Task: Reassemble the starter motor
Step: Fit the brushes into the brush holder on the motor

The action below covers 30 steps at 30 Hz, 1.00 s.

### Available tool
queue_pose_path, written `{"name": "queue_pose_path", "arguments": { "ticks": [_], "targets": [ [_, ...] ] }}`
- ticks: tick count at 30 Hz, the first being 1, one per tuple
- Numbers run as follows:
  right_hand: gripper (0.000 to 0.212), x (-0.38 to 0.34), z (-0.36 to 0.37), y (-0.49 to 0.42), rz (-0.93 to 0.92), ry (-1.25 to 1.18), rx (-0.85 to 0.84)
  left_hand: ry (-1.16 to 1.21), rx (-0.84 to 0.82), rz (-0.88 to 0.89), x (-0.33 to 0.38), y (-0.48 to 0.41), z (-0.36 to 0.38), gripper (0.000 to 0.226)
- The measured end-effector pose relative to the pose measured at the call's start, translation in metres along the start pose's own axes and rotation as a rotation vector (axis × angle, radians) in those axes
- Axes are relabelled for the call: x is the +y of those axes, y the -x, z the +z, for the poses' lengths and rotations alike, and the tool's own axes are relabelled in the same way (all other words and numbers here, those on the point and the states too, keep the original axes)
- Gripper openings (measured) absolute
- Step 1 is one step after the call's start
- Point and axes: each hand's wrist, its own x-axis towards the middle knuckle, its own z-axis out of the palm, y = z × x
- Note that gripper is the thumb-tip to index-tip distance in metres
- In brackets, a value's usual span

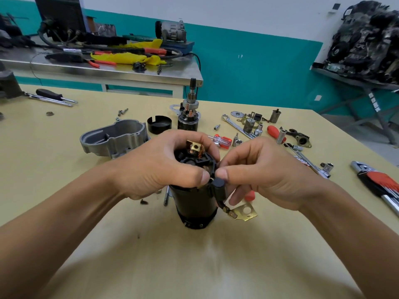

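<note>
The black case of the starter stands upright at the middle of the table, long axis vertical, open end up and its banded end on the tabletop. In that open end sits the brush holder, with a brass tab sticking up at its far side and copper showing around it. The left hand grips the top of the case, fingers curled over the far rim and thumb pressed at the near rim. The right hand pinches the black grommet of a lead between thumb and forefinger, right at the rim, thumb tip just beside the left thumb. The lead runs down the case's right side to a brass terminal that points out to the right, near the tabletop; I cannot tell whether it touches. Behind the hands a grey housing lies hollow side up, and a black cap sits mouth up beside it. The armature stands on end, shaft pointing up. To the right lie a red screwdriver, a wrench and a socket.
</note>
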Motion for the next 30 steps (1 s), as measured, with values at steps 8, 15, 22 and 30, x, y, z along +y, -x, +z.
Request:
{"name": "queue_pose_path", "arguments": {
  "ticks": [8,15,22,30],
  "targets": [
    [0.005,-0.007,0.007,-0.003,-0.064,0.083,0.003,-0.154,0.068,0.215,0.004,0.008,0.005,0.031],
    [0.013,-0.008,0.011,-0.005,-0.203,0.123,0.059,-0.161,0.038,0.257,0.002,0.007,0.002,0.026],
    [0.021,-0.002,0.016,-0.002,-0.284,0.054,0.126,-0.079,-0.015,0.295,0.001,0.006,0.000,0.015],
    [0.031,0.018,0.019,-0.003,-0.273,0.038,0.162,-0.040,-0.015,0.260,0.001,0.009,-0.003,0.014]
  ]
}}
